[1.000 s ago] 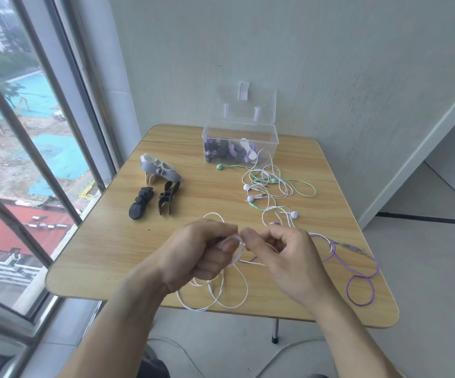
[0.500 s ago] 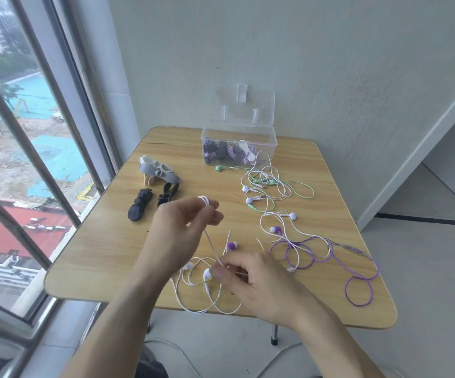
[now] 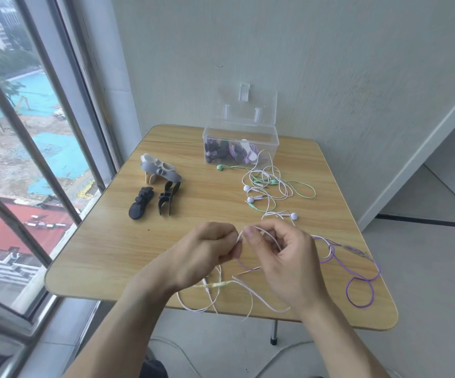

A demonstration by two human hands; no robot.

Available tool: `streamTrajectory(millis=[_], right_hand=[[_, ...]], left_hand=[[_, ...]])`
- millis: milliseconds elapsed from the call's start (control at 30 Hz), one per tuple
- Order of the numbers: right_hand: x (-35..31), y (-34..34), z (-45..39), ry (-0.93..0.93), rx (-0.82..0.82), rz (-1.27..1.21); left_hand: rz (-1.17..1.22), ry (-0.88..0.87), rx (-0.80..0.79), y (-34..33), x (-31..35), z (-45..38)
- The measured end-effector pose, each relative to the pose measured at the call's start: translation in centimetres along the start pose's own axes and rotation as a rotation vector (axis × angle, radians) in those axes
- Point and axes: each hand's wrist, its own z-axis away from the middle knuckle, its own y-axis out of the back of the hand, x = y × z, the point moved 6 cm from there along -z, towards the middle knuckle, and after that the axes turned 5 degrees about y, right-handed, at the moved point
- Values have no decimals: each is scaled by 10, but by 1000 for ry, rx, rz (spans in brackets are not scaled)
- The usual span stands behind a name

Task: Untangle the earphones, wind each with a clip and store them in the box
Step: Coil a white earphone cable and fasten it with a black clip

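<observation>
While the left hand (image 3: 207, 252) curls its fingers around a white earphone cord (image 3: 250, 296), the right hand (image 3: 280, 255) pinches the same cord, and the two hands nearly touch over the near part of the wooden table (image 3: 106, 249). Loops of that cord hang off the table's near edge. A purple cord (image 3: 362, 285) lies just right of the hands. Farther back sit tangled white and green earphones (image 3: 270, 186). Behind them, at the far edge, stands the clear box (image 3: 241, 148) with its lid up and wound earphones inside. Black and gray clips (image 3: 155, 186) lie left of the box.
</observation>
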Motion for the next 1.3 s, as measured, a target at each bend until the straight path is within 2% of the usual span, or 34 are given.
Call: streamTrajectory(millis=[100,233,300,467,533,633,767,933,1000,1067,1133,1200,1300], right_hand=[[2,7,-1,-43,75,-40],[0,4,-3,-70,24,-17],[3,1,-3,-83,-25,40],[16,-4,-1,-134,-86,81],[18,-6,0,-134,-121,87],[17,-15,2,-122,-257,108],[14,-28,10,-148,-449,87],[9,-33,16,-150,-531,26],[5,-29,13,-150,-484,-56],[1,-22,7,-193,-369,-224],[0,-12,2,-260,-241,-417],[3,-5,0,-377,-147,-547],[11,-3,1,-524,-104,-645]], left_hand=[[170,5,-144,-3,8,5],[248,-46,-159,1,12,6],[347,-72,-101,3,14,6],[678,-139,168,25,20,7],[763,-186,244,32,21,8],[808,-205,329,36,19,7],[709,-190,371,34,15,6],[186,-138,428,26,4,1],[-44,-174,411,19,6,3],[-157,-208,397,13,14,7],[-195,-206,339,8,18,8],[-196,-153,214,0,18,6],[-67,-51,18,-12,13,5]])
